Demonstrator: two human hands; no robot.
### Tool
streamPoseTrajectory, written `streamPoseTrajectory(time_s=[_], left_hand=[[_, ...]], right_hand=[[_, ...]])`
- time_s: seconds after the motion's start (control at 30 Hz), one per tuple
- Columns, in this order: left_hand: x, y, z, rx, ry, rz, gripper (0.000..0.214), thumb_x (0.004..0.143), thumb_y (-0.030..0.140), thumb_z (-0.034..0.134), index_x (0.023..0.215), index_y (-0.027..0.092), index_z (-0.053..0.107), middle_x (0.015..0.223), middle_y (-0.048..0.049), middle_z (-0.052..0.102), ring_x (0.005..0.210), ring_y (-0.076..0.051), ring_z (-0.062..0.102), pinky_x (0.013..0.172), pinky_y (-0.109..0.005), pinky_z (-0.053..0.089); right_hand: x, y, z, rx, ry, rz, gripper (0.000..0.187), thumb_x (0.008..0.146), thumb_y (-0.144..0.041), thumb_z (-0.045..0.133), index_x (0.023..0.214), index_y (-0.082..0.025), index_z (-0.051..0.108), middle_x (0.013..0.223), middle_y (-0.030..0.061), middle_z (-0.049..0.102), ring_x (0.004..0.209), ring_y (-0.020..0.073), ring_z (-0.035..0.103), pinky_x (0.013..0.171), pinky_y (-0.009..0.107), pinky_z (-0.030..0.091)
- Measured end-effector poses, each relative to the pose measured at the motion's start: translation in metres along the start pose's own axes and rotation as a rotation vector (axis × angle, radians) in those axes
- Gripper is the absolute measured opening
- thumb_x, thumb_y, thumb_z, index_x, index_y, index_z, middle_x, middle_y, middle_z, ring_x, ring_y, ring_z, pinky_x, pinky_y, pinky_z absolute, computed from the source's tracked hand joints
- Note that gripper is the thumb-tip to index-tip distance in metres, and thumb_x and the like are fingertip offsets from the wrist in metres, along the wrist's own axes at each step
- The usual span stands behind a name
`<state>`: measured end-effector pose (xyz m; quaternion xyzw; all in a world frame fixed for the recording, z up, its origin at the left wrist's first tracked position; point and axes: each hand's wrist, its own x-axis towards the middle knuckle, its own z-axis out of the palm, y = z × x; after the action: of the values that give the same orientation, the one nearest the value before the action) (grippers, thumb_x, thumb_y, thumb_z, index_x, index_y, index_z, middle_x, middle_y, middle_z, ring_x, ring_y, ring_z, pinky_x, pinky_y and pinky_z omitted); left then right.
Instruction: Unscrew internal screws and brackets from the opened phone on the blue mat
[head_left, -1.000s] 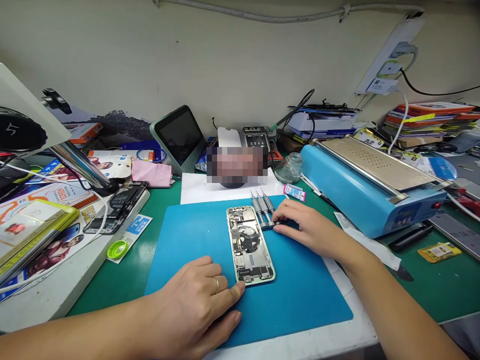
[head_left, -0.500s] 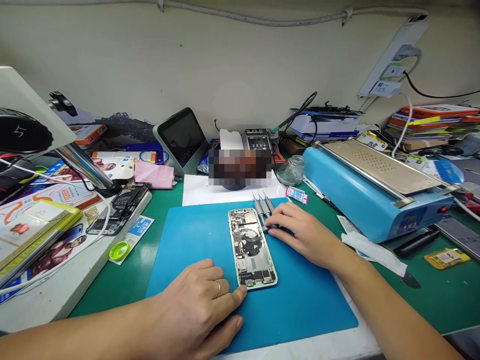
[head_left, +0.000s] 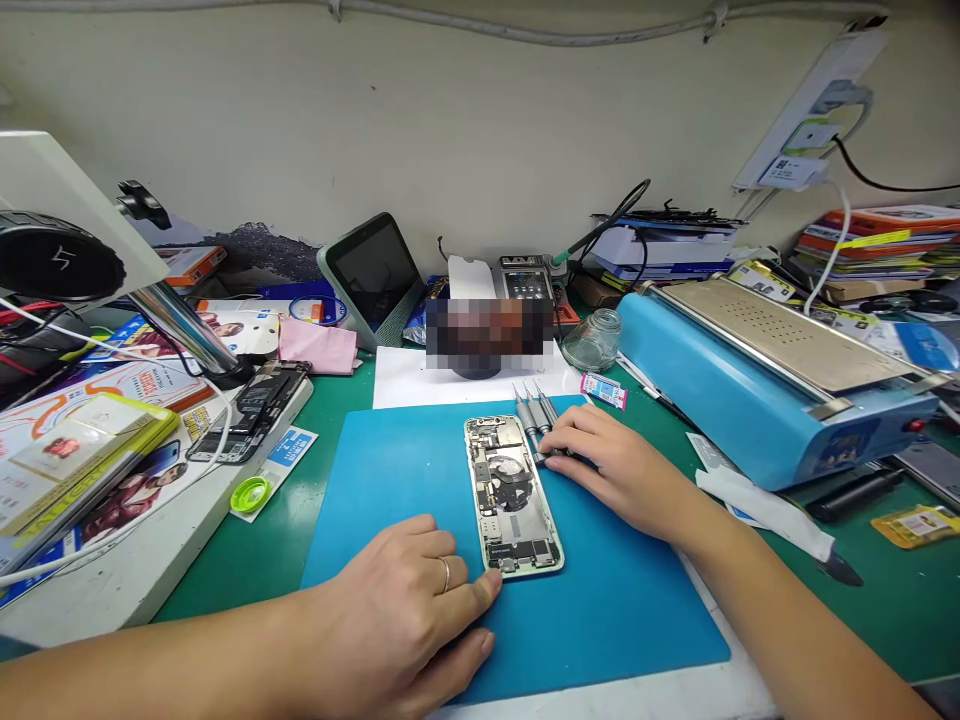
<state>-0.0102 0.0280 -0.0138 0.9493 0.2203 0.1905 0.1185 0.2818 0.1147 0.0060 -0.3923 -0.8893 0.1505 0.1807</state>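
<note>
An opened phone (head_left: 517,525) lies on the blue mat (head_left: 390,460), its inner boards and a round black part showing. My left hand (head_left: 412,610), with a ring on one finger, rests at its lower left. The index fingertip touches the phone's bottom corner, and the thumb is apart below. Beyond the phone's right edge, my right hand (head_left: 600,460) has its fingertips pinched at the handle end of a grey screwdriver (head_left: 528,420). Two more screwdrivers (head_left: 551,405) lie alongside, tips pointing away from me, their lower ends hidden by the fingers.
A blue heating machine (head_left: 735,400) stands at the right, near a glass jar (head_left: 594,342). On the left are another disassembled phone (head_left: 255,410), a green cap (head_left: 250,494) and a metal stand (head_left: 187,330). A tilted screen (head_left: 375,275) stands at the back.
The whole view has shifted slightly, so everything appears a little farther right. Both hands keep nearly the same places relative to the phone and screwdrivers.
</note>
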Motion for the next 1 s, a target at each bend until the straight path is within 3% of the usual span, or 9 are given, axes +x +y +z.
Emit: streamPoseTrajectory(time_s=[1.0], left_hand=[[0.0005, 0.0025, -0.0021, -0.011, 0.019, 0.006, 0.023, 0.106, 0.026, 0.048, 0.116, 0.014, 0.065, 0.071, -0.0022, 0.063, 0.062, -0.02, 0.05, 0.058, -0.038, 0.029]], right_hand=[[-0.0004, 0.0, -0.0012, 0.025, 0.005, 0.011, 0.014, 0.103, -0.029, 0.058, 0.097, -0.024, 0.069, 0.099, 0.0082, 0.071, 0.096, 0.0256, 0.065, 0.084, 0.04, 0.053]])
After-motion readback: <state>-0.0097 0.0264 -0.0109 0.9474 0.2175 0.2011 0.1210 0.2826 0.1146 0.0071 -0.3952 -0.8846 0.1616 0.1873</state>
